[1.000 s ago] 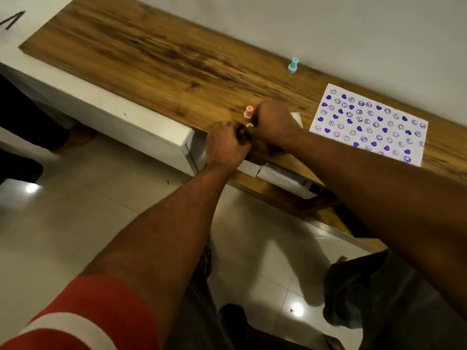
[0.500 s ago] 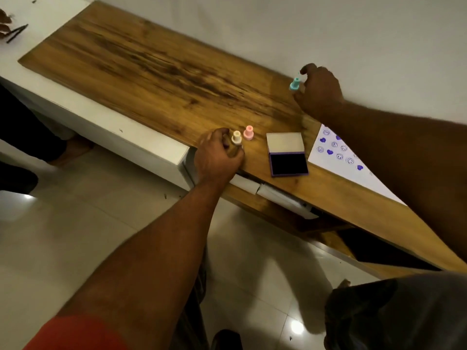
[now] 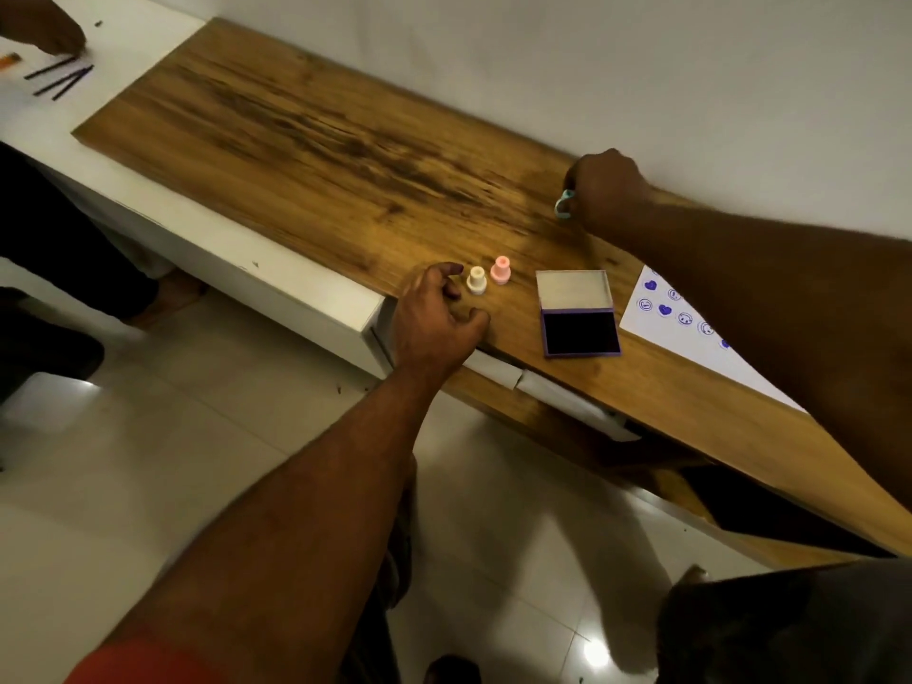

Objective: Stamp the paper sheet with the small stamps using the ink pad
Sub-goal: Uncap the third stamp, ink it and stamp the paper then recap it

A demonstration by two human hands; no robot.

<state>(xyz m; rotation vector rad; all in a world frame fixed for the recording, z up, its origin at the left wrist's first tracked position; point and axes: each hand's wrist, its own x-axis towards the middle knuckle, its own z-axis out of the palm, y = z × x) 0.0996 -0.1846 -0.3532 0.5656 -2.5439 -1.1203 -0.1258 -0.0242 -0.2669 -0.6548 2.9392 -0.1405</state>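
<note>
Fetching the next stamp: a person's right hand (image 3: 609, 190) grips a teal stamp (image 3: 563, 207) at the far edge of the wooden tabletop (image 3: 296, 140), close to the pale wall (image 3: 641, 66); the left hand (image 3: 434, 315), fingers loosely curled and holding nothing, sits just beside a cream stamp (image 3: 476, 279), with a pink stamp (image 3: 500, 270) upright next to it; whether a fingertip touches the cream one cannot be told.

The ink pad (image 3: 581, 333) lies open between those two stamps and the paper sheet (image 3: 641, 313), lid folded back and dark pad bared; the sheet's near corner shows purple hearts and faces, the rest hidden under the right forearm.

The step appears to be bringing the teal stamp over for inking. It would go best carried upright, pressed flat and lightly on the dark pad, then set straight down on a blank patch and lifted without sliding. The free left hand could steady the sheet. The visible corner is crowded, so overlapping prints are the likely fault.

The tabletop is a long plank of streaked brown grain; it adjoins a white cabinet (image 3: 276, 283); glossy pale floor (image 3: 148, 461) tiles throw back lamp glare; at top left another person's hand (image 3: 47, 27) rests near some dark sticks (image 3: 61, 77).
</note>
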